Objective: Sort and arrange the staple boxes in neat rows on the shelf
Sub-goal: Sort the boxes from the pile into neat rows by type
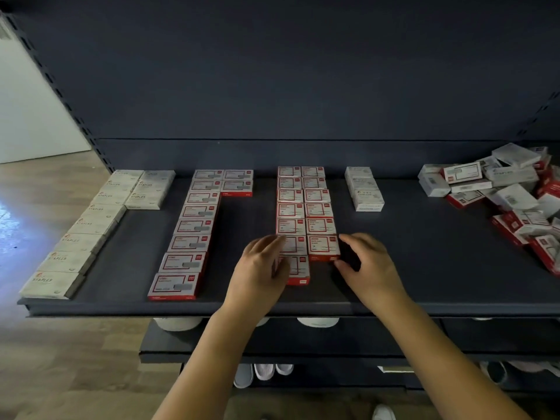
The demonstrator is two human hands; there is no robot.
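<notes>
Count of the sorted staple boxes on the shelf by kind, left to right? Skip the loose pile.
White STAPLES boxes: 11
Red-and-white wide boxes: 10
Red-and-white narrow boxes: 13, one partly under the left hand
Small white boxes: 3
Total: 37

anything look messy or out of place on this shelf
Yes. The pile of staple boxes at the right end of the shelf is unsorted: red and white boxes lie tilted and overlapping, not in rows. The other groups stand in straight columns, where the left hand and right hand are working.
</notes>
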